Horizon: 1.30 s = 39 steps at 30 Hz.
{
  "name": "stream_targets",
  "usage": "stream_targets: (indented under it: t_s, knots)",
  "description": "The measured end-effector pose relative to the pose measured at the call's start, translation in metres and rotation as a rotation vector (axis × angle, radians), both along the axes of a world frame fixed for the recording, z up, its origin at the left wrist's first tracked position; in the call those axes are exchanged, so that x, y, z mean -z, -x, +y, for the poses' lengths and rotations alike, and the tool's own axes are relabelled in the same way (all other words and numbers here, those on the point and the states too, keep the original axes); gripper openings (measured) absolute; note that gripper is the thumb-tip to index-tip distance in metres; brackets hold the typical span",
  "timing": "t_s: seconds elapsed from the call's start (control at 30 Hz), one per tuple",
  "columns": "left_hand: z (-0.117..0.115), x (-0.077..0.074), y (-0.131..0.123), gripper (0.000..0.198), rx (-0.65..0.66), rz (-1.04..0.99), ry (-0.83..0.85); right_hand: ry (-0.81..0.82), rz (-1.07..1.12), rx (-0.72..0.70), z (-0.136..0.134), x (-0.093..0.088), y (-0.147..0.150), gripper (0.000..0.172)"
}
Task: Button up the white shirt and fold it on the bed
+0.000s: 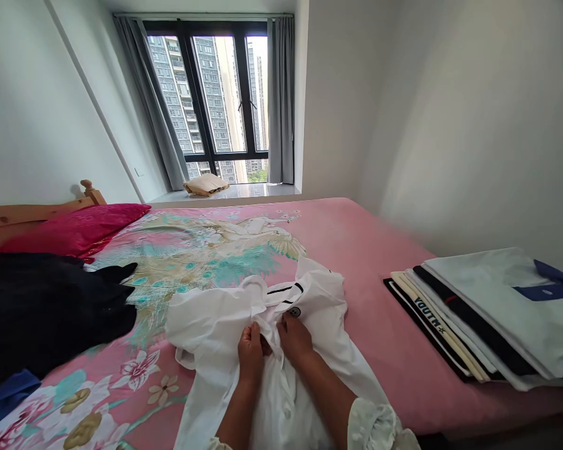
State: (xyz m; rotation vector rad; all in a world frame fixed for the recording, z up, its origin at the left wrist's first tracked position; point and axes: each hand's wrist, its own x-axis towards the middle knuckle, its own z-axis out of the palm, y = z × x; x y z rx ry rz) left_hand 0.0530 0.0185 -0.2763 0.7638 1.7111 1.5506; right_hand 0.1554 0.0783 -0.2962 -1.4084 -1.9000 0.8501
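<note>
A white short-sleeved shirt lies spread on the bed in front of me, its collar pointing away. Black trim shows inside the neck, and a small dark round badge sits on the right chest. My left hand pinches the left edge of the front opening just below the collar. My right hand grips the opposite edge, close to the badge. Both sets of fingers are closed on the cloth, and the fingertips are partly hidden. Below them the front hangs slightly open in folds.
A stack of folded shirts lies at the right on the pink bed sheet. Dark clothes are heaped at the left, near a blue cloth. Behind them rests a red pillow. A beige cushion sits on the windowsill.
</note>
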Motion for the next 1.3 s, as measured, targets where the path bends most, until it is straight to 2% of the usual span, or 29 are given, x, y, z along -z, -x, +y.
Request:
stream_targets:
  t_s: [0.17, 0.23, 0.3, 0.47, 0.53, 0.6, 0.73, 0.8, 1.0, 1.17, 1.3]
  knots:
    - [0.0, 0.005, -0.005, 0.03, 0.023, 0.069, 0.022, 0.152, -0.056, 0.01, 0.026, -0.006, 0.007, 0.011]
    - [0.0, 0.006, -0.004, 0.025, 0.059, 0.064, 0.04, 0.23, -0.032, 0.003, 0.035, -0.008, 0.005, 0.013]
    - [0.0, 0.007, -0.002, 0.026, 0.101, 0.049, 0.046, 0.323, 0.01, -0.011, 0.041, -0.009, 0.003, 0.023]
    - [-0.002, 0.009, 0.0, 0.03, 0.209, 0.053, -0.001, 0.544, 0.144, -0.013, 0.047, -0.008, 0.002, 0.065]
    - [-0.001, 0.009, -0.001, 0.027, 0.236, 0.072, -0.032, 0.592, 0.186, -0.01, 0.047, -0.009, 0.001, 0.069]
    - [0.001, 0.009, -0.001, 0.024, 0.253, 0.088, -0.053, 0.607, 0.22, -0.028, 0.046, -0.01, -0.001, 0.061]
    - [0.006, 0.011, 0.0, 0.025, 0.247, 0.104, -0.062, 0.576, 0.229, -0.096, 0.039, -0.01, -0.008, 0.021]
    - [0.009, 0.013, 0.002, 0.026, 0.234, 0.101, -0.061, 0.523, 0.193, -0.098, 0.035, -0.008, -0.01, 0.013]
    - [0.009, 0.015, 0.004, 0.026, 0.198, 0.134, -0.043, 0.27, 0.054, -0.054, 0.028, -0.002, -0.005, 0.004]
    - [0.004, 0.014, -0.001, 0.023, 0.112, 0.219, -0.076, 0.131, -0.007, -0.081, 0.019, -0.005, -0.006, 0.006]
    - [0.001, 0.015, -0.005, 0.022, 0.098, 0.254, -0.097, 0.034, -0.045, -0.072, 0.01, -0.007, -0.007, 0.006]
